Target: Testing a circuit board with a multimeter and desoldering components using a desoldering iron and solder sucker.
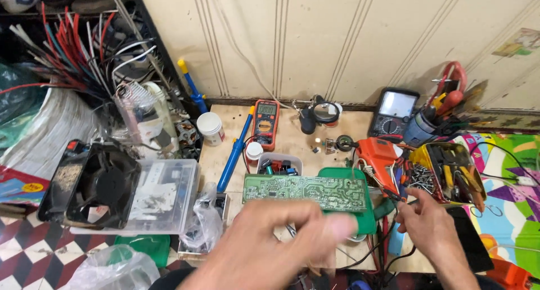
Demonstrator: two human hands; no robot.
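- Holding a green circuit board (306, 191) up over the counter (292, 138) at lower centre of the frame, the left hand (275, 245) appears to be at the inspection step, solder side towards the camera.
- Left grip: blurred; fingers curl at the board's lower edge, but I cannot tell how firmly they close on it.
- Right hand (430, 225), lower right, pinches thin dark leads (394, 195) between thumb and fingertips, just beside the board's right end.
- Behind the board lie a green mat (365, 211), a small tub of components (279, 165) and a blue desoldering pump (235, 149).
- An orange digital meter (265, 123) and a dark analogue meter (393, 113) sit further up, by the wall.
- Judging by this, the next move calls for steadying the board and bringing a lead tip precisely to a solder point.
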